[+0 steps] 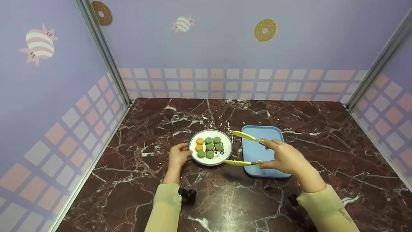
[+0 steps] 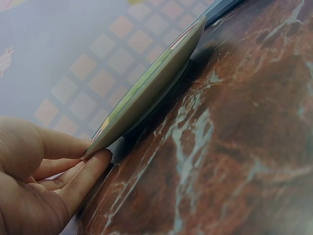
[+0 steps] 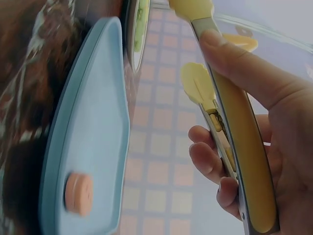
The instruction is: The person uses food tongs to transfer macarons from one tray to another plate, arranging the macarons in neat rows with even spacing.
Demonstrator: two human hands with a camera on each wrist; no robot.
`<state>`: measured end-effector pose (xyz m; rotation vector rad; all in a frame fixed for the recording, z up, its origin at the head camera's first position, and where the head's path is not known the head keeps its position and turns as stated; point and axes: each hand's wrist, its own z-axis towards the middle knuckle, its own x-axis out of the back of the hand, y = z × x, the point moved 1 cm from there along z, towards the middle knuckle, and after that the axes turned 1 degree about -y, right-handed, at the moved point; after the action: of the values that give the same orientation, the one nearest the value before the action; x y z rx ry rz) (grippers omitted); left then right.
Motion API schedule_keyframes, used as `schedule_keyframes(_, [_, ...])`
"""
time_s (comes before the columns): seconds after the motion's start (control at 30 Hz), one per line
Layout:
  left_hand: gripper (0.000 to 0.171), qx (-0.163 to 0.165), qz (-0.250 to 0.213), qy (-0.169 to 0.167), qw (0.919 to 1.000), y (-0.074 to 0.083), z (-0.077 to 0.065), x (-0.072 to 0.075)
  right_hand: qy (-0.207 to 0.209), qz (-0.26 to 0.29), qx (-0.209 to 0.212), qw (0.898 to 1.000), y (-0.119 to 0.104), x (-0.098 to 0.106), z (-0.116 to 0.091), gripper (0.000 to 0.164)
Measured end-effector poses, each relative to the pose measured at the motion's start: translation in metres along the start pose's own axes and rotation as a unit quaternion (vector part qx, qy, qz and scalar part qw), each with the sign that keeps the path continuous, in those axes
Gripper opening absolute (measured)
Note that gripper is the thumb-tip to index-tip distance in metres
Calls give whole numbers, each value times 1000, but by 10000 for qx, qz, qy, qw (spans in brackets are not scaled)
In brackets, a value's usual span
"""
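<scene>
A round white plate [image 1: 227, 146] with a dark rim carries several green round pieces [image 1: 210, 146] and two orange ones [image 1: 199, 141]. My left hand [image 1: 178, 157] pinches the plate's left edge, thumb on top and fingers beneath, as the left wrist view shows. In my right hand [image 1: 285, 158] is a pair of yellow-tipped tongs [image 1: 246, 135], gripped with the two arms spread wide. Nothing sits between the tips, which point at the plate's right side. Under the right hand lies a blue tray [image 1: 257, 148]. The right wrist view shows a pinkish-orange round piece [image 3: 79, 193] on it, hidden in the head view.
Plate and tray stand side by side on a dark red marbled tabletop [image 1: 145, 199]. Patterned panels [image 1: 225, 42] enclose the table at the back and both sides, with metal posts [image 1: 106, 51] at the corners.
</scene>
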<state>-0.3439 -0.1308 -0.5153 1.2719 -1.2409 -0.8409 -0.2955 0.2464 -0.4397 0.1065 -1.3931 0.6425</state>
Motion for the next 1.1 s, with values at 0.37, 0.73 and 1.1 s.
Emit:
schedule_keyframes(0.37, [48, 7, 159, 41, 9999, -2, 1, 0, 57, -101, -440, 9990, 25, 17, -36, 93])
schedule_keyframes(0.73, [48, 30, 44, -47, 10000, -3, 2, 1, 99, -95, -869, 9961, 47, 27, -65, 93])
schedule_keyframes(1.1, [48, 52, 86, -64, 9999, -1, 2, 0, -58, -209, -1252, 9919, 63, 40, -90, 93])
